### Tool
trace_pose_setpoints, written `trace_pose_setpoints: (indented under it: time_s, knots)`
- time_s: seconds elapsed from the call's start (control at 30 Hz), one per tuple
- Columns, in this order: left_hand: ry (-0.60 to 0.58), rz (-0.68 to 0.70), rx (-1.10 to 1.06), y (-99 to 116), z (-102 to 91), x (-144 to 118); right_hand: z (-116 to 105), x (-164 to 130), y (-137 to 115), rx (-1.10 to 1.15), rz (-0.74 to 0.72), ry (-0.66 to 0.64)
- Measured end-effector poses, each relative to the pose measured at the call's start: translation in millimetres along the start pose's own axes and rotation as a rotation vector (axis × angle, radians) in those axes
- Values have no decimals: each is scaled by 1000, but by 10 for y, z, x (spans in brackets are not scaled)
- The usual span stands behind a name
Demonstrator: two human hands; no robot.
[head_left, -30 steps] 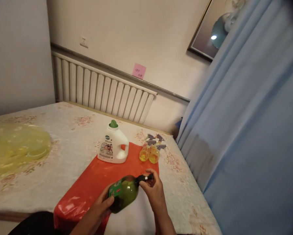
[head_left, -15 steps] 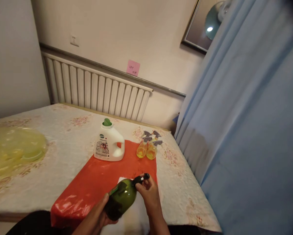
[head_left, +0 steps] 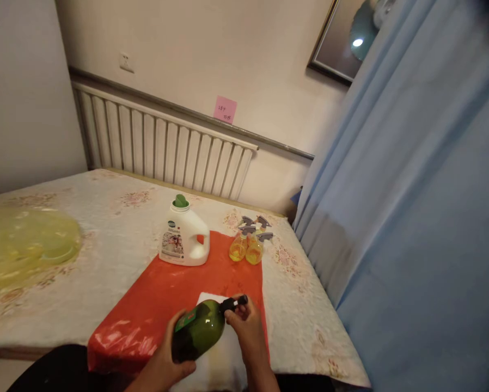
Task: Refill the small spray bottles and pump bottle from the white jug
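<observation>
A dark green pump bottle [head_left: 206, 326] is tilted over the front of the red sheet [head_left: 179, 286], its black pump head [head_left: 230, 305] pointing up and to the right. My left hand [head_left: 166, 354] wraps round the bottle's lower body, with the thumb underneath and a green label showing at the top. With its fingers closed on the black pump at the neck, my right hand [head_left: 246, 326] hides part of it. Beneath the bottle lies a white cloth or paper [head_left: 224, 354]. Farther back stands a white jug [head_left: 187, 245] with a handle and a green cap.
Several small spray bottles [head_left: 252, 251] with yellow liquid and grey triggers cluster at the red sheet's far right. A crumpled translucent yellow item [head_left: 28, 245] lies left on the flowered cover [head_left: 117, 234]. A blue curtain [head_left: 391, 190] hangs right; a radiator [head_left: 158, 144] runs behind.
The pump bottle has turned in my hands, so its label shows more and the nozzle points differently. My left hand has shifted its grip. The view has moved slightly.
</observation>
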State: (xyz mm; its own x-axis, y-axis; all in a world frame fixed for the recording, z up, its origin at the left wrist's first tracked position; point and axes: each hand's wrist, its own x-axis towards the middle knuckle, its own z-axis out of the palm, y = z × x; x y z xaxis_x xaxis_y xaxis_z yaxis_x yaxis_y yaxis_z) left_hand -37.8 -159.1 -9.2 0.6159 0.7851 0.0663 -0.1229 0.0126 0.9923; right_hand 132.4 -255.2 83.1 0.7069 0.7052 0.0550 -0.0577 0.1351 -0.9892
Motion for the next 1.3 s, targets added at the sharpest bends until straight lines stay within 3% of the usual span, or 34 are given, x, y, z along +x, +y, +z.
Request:
trace_pose_setpoints:
  time_s: [0.17,0.27,0.43,0.7,0.87,1.03,1.3]
  knots:
    - [-25,113,246,-203,-202,146,109,67,101,-69,-47,11]
    - [37,191,385,-240,-343,291,244,148,121,-118,-76,9]
    - [155,216,548,-176,-495,486,540,294,93,-236,-153,-9]
    - [174,177,901,-93,-616,612,914,357,140,-470,-281,-80]
    - [208,277,839,-154,-518,648,1007,320,251,-585,-329,-98]
    - [245,387,746,-9,-371,721,1045,291,256,-661,-382,-107]
    - [192,384,626,63,-352,767,1076,282,274,-660,-466,-195]
